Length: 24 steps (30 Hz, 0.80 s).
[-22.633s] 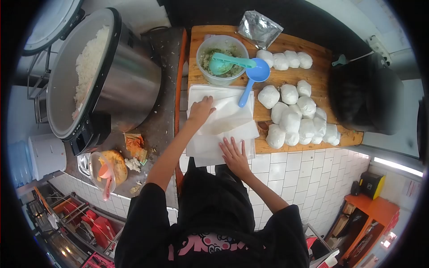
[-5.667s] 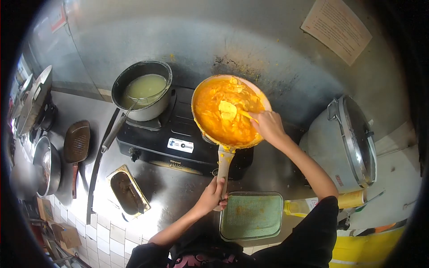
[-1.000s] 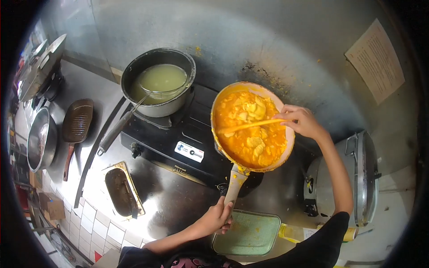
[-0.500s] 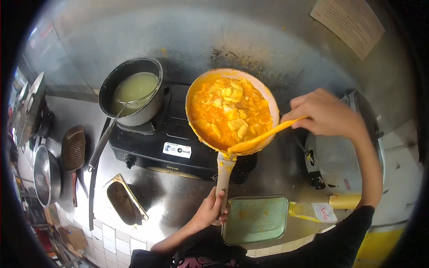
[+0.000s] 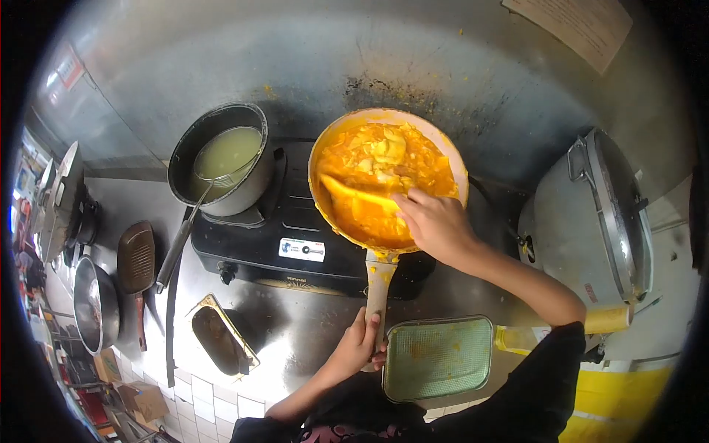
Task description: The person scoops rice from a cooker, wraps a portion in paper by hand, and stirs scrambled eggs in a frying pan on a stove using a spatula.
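A pan [image 5: 461, 177] of chunky orange-yellow food [image 5: 369, 159] sits on the right side of a black two-burner stove [image 5: 295, 257]. My left hand [image 5: 358, 345] is wrapped round the light pan handle [image 5: 379, 284], near its lower end. Over the pan's right part, my right hand [image 5: 436, 225] grips a yellow-orange spatula [image 5: 362, 193]; the spatula's far end lies in the food at the pan's left side. On the left burner stands a dark pot [image 5: 255, 181] of pale green liquid, with a wire strainer [image 5: 225, 179] resting in it.
A green rectangular tray [image 5: 439, 358] lies below the stove, beside a yellow bottle [image 5: 517, 338]. A metal container [image 5: 219, 340] is at the lower left, with a grill pan [image 5: 136, 258] and a wok [image 5: 96, 306] farther left. A large lidded pot [image 5: 569, 221] stands right.
My right hand has moved left from beyond the pan's rim to over the food, and the spatula's end has swung to the pan's left side. My left hand keeps its hold.
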Tool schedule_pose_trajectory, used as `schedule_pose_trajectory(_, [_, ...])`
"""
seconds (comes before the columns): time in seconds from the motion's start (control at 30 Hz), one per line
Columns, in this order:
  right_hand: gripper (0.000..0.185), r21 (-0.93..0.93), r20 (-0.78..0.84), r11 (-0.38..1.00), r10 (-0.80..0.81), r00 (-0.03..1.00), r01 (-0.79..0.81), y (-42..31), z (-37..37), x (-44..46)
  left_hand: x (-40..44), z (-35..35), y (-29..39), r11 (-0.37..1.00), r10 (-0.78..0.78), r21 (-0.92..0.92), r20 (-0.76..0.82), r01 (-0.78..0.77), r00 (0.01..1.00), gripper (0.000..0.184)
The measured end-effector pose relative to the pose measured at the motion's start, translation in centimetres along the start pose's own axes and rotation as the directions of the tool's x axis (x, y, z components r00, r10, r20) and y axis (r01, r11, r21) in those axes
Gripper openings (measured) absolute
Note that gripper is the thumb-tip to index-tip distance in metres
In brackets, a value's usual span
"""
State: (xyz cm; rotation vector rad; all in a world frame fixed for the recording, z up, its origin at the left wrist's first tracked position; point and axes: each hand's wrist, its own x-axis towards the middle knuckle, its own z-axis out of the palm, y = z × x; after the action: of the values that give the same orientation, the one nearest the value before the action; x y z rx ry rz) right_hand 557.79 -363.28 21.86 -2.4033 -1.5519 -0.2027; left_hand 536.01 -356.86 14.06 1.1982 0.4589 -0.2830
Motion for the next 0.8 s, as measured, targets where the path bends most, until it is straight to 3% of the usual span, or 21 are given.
schedule_pose_trajectory(0.07, [0.024, -0.015, 0.001, 0.998, 0.062, 0.998, -0.062, 0.8, 0.9, 0.9, -0.1, 0.1, 0.2, 0.999, -0.034, 0.017, -0.019, 0.034, 0.999, 0.029])
schedule_pose_trajectory(0.13, [0.023, -0.041, -0.116, 0.989, 0.137, 0.984, -0.142, 2.4, 1.3, 2.0, -0.2, 0.2, 0.3, 0.998, -0.007, -0.063, 0.007, 0.008, 1.000, 0.030])
schedule_pose_trajectory(0.27, [0.020, 0.063, -0.052, 0.993, 0.105, 0.993, -0.102, 5.2, -4.6, 2.7, -0.1, 0.4, 0.4, 0.993, 0.003, -0.116, -0.030, -0.007, 1.000, 0.031])
schedule_pose_trajectory(0.33, [0.020, -0.025, 0.121, 0.995, 0.095, 0.988, -0.092, 4.6, -9.4, 2.7, -0.1, 0.4, 0.3, 0.993, 0.014, -0.120, -0.030, -0.018, 0.999, 0.031])
schedule_pose_trajectory(0.37, [0.020, -0.022, 0.121, 0.995, 0.098, 0.988, -0.096, 4.0, -11.3, 2.9, -0.1, 0.3, 0.1, 0.993, 0.011, -0.117, -0.029, -0.014, 1.000, 0.031])
schedule_pose_trajectory(0.43, [0.019, -0.124, 0.324, 0.987, -0.055, 0.945, 0.100, 3.3, -14.2, 2.7, 0.0, 0.2, -0.2, 0.998, 0.017, -0.060, -0.040, -0.019, 0.999, 0.031])
schedule_pose_trajectory(0.47, [0.019, -0.124, 0.321, 0.988, -0.047, 0.946, 0.091, 2.6, -15.0, 2.9, 0.0, 0.3, -0.1, 0.998, 0.013, -0.054, -0.034, -0.015, 0.999, 0.031])
schedule_pose_trajectory(0.53, [0.018, -0.212, 0.563, 0.963, -0.019, 0.826, 0.166, 0.8, -15.4, 3.6, -0.2, 0.4, 0.3, 0.994, 0.003, -0.109, -0.023, -0.005, 1.000, 0.032])
schedule_pose_trajectory(0.63, [0.012, -0.271, 0.479, 0.926, -0.107, 0.871, 0.263, -0.5, -12.0, 2.7, -0.2, 0.5, 0.4, 0.995, 0.010, -0.094, -0.018, -0.012, 1.000, 0.030])
schedule_pose_trajectory(0.67, [0.009, -0.239, 0.285, 0.901, -0.290, 0.914, 0.361, -0.4, -9.5, 1.6, -0.2, 0.5, 0.2, 0.996, 0.011, -0.093, -0.018, -0.013, 1.000, 0.030])
schedule_pose_trajectory(0.7, [0.009, -0.221, 0.093, 0.863, -0.444, 0.891, 0.454, -0.8, -7.5, 0.2, -0.1, 0.5, 0.1, 0.998, 0.016, -0.063, -0.025, -0.017, 1.000, 0.031])
schedule_pose_trajectory(0.73, [0.008, -0.353, 0.367, 0.842, -0.277, 0.888, 0.408, -3.0, -6.9, -0.3, -0.1, 0.4, 0.0, 0.999, 0.020, -0.037, -0.035, -0.021, 0.999, 0.031])
schedule_pose_trajectory(0.8, [0.010, -0.512, 0.444, 0.777, -0.127, 0.887, 0.367, -5.7, -4.6, -1.6, -0.1, 0.5, 0.2, 0.998, 0.031, -0.049, -0.034, -0.033, 0.999, 0.032])
